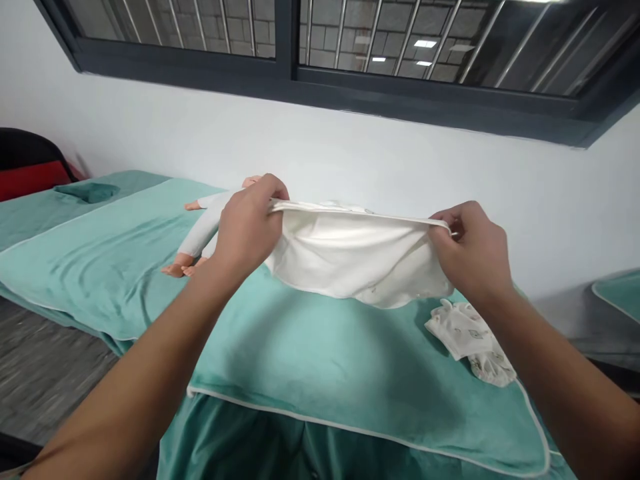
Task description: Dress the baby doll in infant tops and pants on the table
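A white cloth [360, 257] hangs stretched between my two hands above the green cover; its exact kind does not show. My left hand [255, 223] pinches its upper left corner, and my right hand [470, 250] grips the upper right corner. The top edge is pulled nearly straight while the lower part sags in folds. Behind my left hand lies a baby doll [205, 227] in pale clothing, its head and upper body mostly hidden by that hand. Under my right forearm rests a crumpled white printed cloth [470, 337].
The green cover [320, 373] with white piping spreads over a bed or table against a white wall [175, 133]. A dark-framed window [285, 73] with bars is above. At the far left stands a black and red chair-like object [35, 170]. Grey floor [45, 367] shows at lower left.
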The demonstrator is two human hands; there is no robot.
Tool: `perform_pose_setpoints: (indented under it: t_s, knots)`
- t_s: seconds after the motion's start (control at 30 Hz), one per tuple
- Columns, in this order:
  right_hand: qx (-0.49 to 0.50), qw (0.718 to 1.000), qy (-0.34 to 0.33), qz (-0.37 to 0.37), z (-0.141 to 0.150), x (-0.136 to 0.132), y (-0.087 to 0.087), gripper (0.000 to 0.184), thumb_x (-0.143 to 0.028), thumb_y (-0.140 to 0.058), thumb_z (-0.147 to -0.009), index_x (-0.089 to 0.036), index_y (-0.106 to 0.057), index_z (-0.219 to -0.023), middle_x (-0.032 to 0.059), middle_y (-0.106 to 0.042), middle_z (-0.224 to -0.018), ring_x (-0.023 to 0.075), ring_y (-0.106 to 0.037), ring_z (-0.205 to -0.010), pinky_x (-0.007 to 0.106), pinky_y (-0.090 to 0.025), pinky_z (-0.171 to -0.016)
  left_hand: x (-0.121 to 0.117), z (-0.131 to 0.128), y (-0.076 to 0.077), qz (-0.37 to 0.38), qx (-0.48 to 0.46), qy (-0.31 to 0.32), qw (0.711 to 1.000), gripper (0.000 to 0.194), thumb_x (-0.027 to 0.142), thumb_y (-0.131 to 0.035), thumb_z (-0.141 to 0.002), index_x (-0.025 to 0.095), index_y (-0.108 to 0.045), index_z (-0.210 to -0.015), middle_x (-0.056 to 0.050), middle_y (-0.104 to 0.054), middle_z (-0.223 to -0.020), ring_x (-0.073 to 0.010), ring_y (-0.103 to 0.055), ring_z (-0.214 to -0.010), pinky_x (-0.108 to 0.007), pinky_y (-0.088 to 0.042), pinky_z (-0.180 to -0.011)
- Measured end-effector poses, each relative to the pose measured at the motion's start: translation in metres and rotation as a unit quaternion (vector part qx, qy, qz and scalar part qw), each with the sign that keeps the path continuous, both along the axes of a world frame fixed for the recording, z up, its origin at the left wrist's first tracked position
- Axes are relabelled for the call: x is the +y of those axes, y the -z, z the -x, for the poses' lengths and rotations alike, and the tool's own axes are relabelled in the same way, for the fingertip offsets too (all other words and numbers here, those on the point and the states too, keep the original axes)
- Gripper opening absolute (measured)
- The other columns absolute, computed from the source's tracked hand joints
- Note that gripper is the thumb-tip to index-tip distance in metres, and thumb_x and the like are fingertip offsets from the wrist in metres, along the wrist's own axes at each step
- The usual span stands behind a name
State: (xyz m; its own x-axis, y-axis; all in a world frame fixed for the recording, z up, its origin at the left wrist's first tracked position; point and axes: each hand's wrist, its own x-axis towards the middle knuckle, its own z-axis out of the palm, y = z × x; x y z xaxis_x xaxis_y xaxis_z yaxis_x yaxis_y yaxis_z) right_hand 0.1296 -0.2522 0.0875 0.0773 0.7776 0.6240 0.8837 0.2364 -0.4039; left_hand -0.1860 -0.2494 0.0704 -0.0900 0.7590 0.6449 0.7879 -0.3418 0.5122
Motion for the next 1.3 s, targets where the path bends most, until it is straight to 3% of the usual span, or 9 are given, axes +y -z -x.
perform_pose_setpoints:
  t_s: [0.2,0.37,0.47,0.6,0.7,0.8,0.9,1.13,1.3]
  knots:
    - [0.08,0.987,-0.004,0.142,-0.029,-0.001,0.017,0.017,-0.037,-0.059,-0.084,-0.028,-0.067,-0.096,-0.0036,-0.059,-0.068,0.0153,-0.051,-0.062,0.027,-0.037,-0.057,0.005,0.022,0.026,0.093,-0.161,0.056,0.981,0.021,0.021,-0.048,-0.091,0.024,-0.058,-0.109,0.0,-0.067,-0.096,-0.0186,-0.06,-0.09,-0.029,-0.044,-0.074]
    - [0.039,0.955,-0.068,0.287,-0.043,0.012,0.002,0.03,-0.053,-0.065,-0.084,-0.027,-0.075,-0.096,0.0012,-0.074,-0.09,0.0205,-0.066,-0.077,0.029,-0.045,-0.063,-0.005,0.032,0.019,0.177,-0.006,-0.073,0.981,0.026,0.021,-0.046,-0.091,0.03,-0.06,-0.111,-0.002,-0.068,-0.091,-0.0276,-0.061,-0.089,-0.039,-0.049,-0.075]
    - [-0.058,0.939,-0.09,0.326,-0.038,0.042,0.009,0.03,-0.05,-0.062,-0.089,-0.026,-0.076,-0.101,0.0041,-0.076,-0.105,0.0236,-0.069,-0.092,0.031,-0.049,-0.073,0.003,0.029,0.019,0.248,0.146,-0.168,0.943,0.034,0.021,-0.041,-0.094,0.024,-0.057,-0.123,-0.008,-0.069,-0.087,-0.0322,-0.064,-0.088,-0.045,-0.051,-0.079]
    - [-0.218,0.919,-0.003,0.327,-0.004,0.07,0.063,0.029,-0.028,-0.052,-0.093,-0.022,-0.072,-0.113,0.0116,-0.072,-0.119,0.0307,-0.066,-0.105,0.041,-0.05,-0.086,0.014,0.001,0.054,0.289,0.291,-0.174,0.895,0.04,0.012,-0.034,-0.094,0.015,-0.056,-0.128,-0.018,-0.068,-0.111,-0.0353,-0.066,-0.099,-0.047,-0.053,-0.081]
    - [-0.236,0.941,-0.038,0.24,0.035,0.063,0.121,0.04,-0.009,-0.046,-0.091,-0.011,-0.064,-0.127,0.022,-0.057,-0.141,0.0337,-0.055,-0.124,0.047,-0.043,-0.103,0.015,-0.033,0.1,0.257,0.334,-0.048,0.906,0.04,0.005,-0.034,-0.092,0.014,-0.061,-0.121,-0.019,-0.062,-0.131,-0.0323,-0.059,-0.121,-0.042,-0.052,-0.093]
    - [-0.219,0.942,-0.085,0.239,0.067,0.044,0.169,0.037,-0.013,-0.046,-0.095,-0.016,-0.063,-0.128,0.0135,-0.06,-0.139,0.0244,-0.056,-0.123,0.035,-0.042,-0.106,0.016,-0.065,0.135,0.292,0.285,0.063,0.911,0.042,0.004,-0.033,-0.094,0.017,-0.06,-0.124,-0.014,-0.064,-0.132,-0.0249,-0.062,-0.121,-0.036,-0.051,-0.098]
    - [-0.189,0.949,-0.064,0.244,0.08,0.034,0.195,0.041,-0.024,-0.042,-0.1,-0.011,-0.057,-0.136,0.0151,-0.06,-0.14,0.0249,-0.054,-0.128,0.036,-0.039,-0.11,0.017,-0.087,0.149,0.324,0.261,0.052,0.908,0.042,0.004,-0.033,-0.094,0.012,-0.059,-0.126,-0.017,-0.067,-0.127,-0.0274,-0.066,-0.116,-0.04,-0.053,-0.095]
    - [-0.138,0.954,0.024,0.266,0.074,0.038,0.203,0.054,-0.034,-0.043,-0.1,0.0,-0.051,-0.142,0.0258,-0.045,-0.156,0.034,-0.035,-0.149,0.045,-0.022,-0.122,0.005,-0.099,0.171,0.289,0.244,0.076,0.923,0.047,0.004,-0.036,-0.094,0.006,-0.054,-0.137,-0.021,-0.054,-0.15,-0.0256,-0.049,-0.143,-0.037,-0.042,-0.116]
    - [-0.117,0.946,0.033,0.301,0.09,0.043,0.194,0.051,-0.027,-0.042,-0.098,0.003,-0.053,-0.138,0.0297,-0.033,-0.162,0.0361,-0.027,-0.154,0.045,-0.019,-0.123,0.026,-0.092,0.179,0.299,0.196,-0.016,0.934,0.046,0.01,-0.037,-0.098,0.008,-0.052,-0.141,-0.022,-0.048,-0.155,-0.0274,-0.04,-0.149,-0.045,-0.042,-0.117]
